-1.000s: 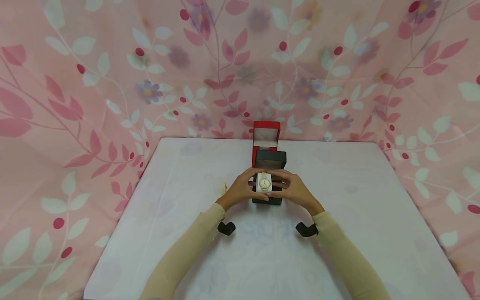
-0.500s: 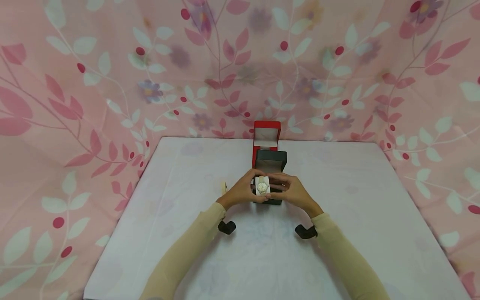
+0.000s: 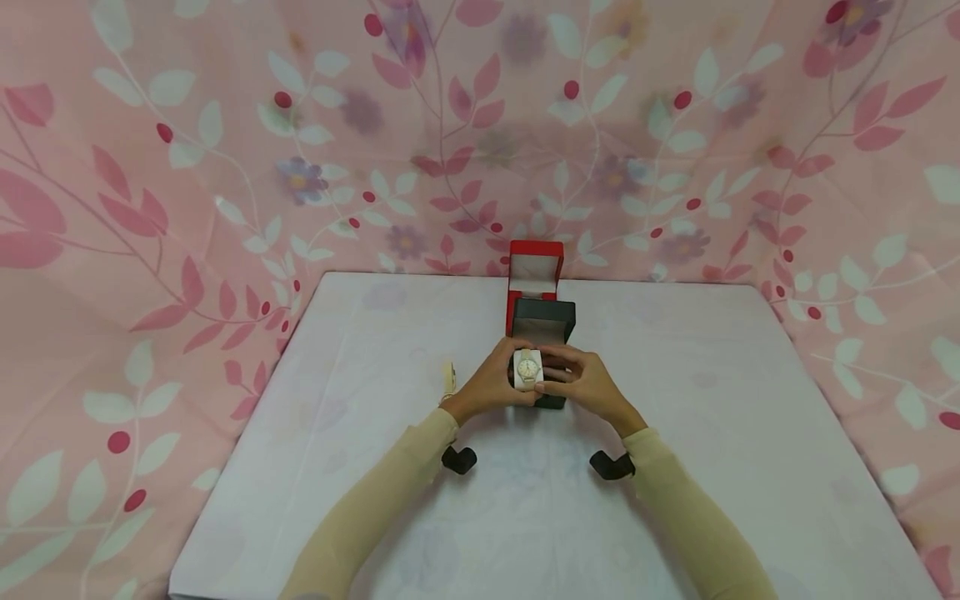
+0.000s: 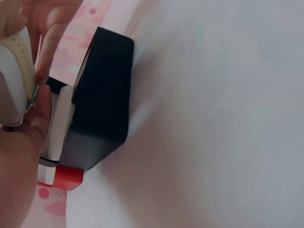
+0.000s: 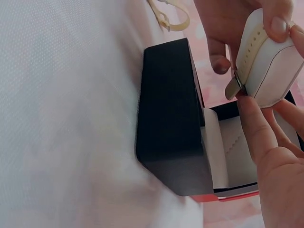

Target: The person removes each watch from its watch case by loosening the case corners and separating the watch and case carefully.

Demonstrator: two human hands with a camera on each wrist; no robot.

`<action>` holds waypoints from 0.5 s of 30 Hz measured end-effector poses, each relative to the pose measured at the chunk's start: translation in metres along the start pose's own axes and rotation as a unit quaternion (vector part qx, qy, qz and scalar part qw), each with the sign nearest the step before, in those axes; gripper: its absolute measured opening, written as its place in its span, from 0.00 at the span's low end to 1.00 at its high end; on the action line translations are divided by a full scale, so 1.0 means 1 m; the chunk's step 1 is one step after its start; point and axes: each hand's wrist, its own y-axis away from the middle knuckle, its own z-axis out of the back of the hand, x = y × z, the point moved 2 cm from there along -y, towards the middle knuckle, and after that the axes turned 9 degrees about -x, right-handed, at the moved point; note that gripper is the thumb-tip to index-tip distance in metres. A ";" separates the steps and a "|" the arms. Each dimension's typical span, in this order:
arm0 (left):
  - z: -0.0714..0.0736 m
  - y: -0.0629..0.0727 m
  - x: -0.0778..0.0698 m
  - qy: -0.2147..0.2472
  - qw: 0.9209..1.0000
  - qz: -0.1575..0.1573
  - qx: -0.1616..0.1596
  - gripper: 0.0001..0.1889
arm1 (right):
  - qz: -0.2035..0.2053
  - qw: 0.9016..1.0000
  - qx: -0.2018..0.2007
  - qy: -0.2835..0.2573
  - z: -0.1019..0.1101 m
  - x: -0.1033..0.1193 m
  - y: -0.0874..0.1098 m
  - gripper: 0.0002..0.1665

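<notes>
A wristwatch point(image 3: 528, 367) with a cream strap is wrapped round a white watch cushion point(image 5: 278, 71). My left hand point(image 3: 491, 382) grips the cushion from the left, its thumb on the strap in the right wrist view. From the other side, my right hand point(image 3: 592, 387) holds it too, a fingertip against the strap end by the buckle point(image 5: 236, 85). Both hands are just above an open black watch box point(image 4: 102, 95), whose pale-lined inside shows beneath the fingers in the right wrist view. Part of the strap is hidden by the fingers.
Behind the black box stands an open red box point(image 3: 536, 248) with a pale lining. Left of my left hand, a second cream-strapped watch point(image 3: 449, 379) is on the white-covered table point(image 3: 375, 350). Pink floral cloth point(image 3: 480, 125) rises behind the table.
The watch on its cushion dips slightly and left, then rises back a little and right, staying in both hands. The boxes stay in place.
</notes>
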 end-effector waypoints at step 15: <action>-0.001 -0.001 0.001 0.056 0.996 0.049 0.045 0.40 | 0.012 1.000 0.010 -0.012 -0.003 -0.001 0.003 0.39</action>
